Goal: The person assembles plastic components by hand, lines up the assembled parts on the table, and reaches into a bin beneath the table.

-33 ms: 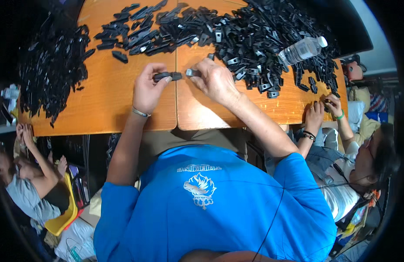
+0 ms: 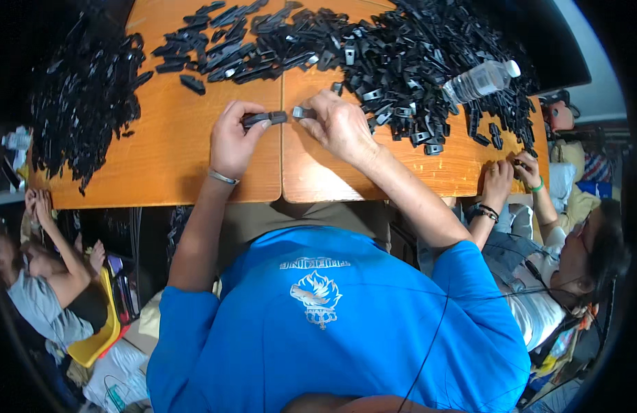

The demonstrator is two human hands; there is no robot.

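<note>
My left hand (image 2: pixel 230 143) is closed on a long, narrow black plastic piece (image 2: pixel 275 118), whose blunt end sticks out to the right past the thumb. Facing it across a small gap, a short black clip-like piece (image 2: pixel 301 112) with a shiny grey end is pinched in my right hand (image 2: pixel 342 129). The two pieces do not touch. Both hands are just above the wooden table (image 2: pixel 253 182), close to the seam between its two boards. My right fingers hide most of the short piece.
Beyond my hands lie long black pieces (image 2: pixel 246 58), with a heap of short black clips (image 2: pixel 401 76) to the right and a dark pile (image 2: pixel 88 103) at the left. A clear bottle (image 2: pixel 480 82) lies on the clips. Co-workers' hands (image 2: pixel 499 182) are at the right and left edges.
</note>
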